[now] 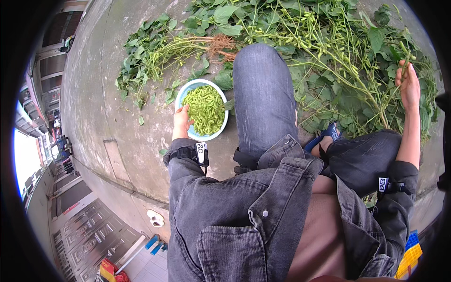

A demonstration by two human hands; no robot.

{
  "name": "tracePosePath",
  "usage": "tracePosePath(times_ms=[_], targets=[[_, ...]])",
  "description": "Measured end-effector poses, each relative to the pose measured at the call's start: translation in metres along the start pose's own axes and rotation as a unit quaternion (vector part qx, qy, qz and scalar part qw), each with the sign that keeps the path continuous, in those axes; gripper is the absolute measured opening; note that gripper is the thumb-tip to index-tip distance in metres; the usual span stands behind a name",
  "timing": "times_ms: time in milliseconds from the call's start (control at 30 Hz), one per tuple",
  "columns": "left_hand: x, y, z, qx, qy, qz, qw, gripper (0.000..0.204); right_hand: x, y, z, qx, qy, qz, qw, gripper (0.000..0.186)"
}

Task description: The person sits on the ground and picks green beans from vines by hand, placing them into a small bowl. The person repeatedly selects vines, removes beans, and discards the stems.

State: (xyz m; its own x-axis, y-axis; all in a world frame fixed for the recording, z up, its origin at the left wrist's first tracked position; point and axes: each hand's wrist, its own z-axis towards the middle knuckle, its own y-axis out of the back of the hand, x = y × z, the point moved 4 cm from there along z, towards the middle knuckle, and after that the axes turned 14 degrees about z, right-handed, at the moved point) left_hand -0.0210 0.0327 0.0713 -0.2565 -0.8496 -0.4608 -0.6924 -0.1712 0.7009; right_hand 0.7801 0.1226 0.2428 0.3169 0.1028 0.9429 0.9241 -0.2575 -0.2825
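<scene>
A pale blue-white basin [180,94] full of green edamame pods [205,110] stands on the ground left of my raised knee. My left hand [182,120] reaches over its left rim, thumb and fingers apart at the edge of the pods; I see nothing clearly gripped in it. Out at the right, my right hand [409,87] is closed around a green soybean stem [405,52] with pods at its upper end. Leafy soybean plants [329,61] heavy with pods lie spread in front of me, beneath and beside that hand.
Another bundle of soybean plants [159,54] lies beyond the basin, its brown roots [221,45] toward my knee. My foot in a blue sandal [332,132] rests beside the pile. White slippers [155,218] and blue slippers [152,242] are at lower left, near a patterned metal door [96,235].
</scene>
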Motion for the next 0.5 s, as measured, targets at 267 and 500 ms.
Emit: tracePosePath(times_ms=[267, 500], targets=[[-0.201, -0.038, -0.107, 0.002, -0.42, -0.128, 0.898, 0.029, -0.009, -0.043, -0.037, 0.078, 0.02, -0.106, 0.991, 0.025], [-0.303, -0.187, -0.367, 0.301, -0.708, -0.004, 0.639, 0.034, -0.024, -0.061, -0.053, 0.121, -0.031, -0.129, 0.984, 0.027]])
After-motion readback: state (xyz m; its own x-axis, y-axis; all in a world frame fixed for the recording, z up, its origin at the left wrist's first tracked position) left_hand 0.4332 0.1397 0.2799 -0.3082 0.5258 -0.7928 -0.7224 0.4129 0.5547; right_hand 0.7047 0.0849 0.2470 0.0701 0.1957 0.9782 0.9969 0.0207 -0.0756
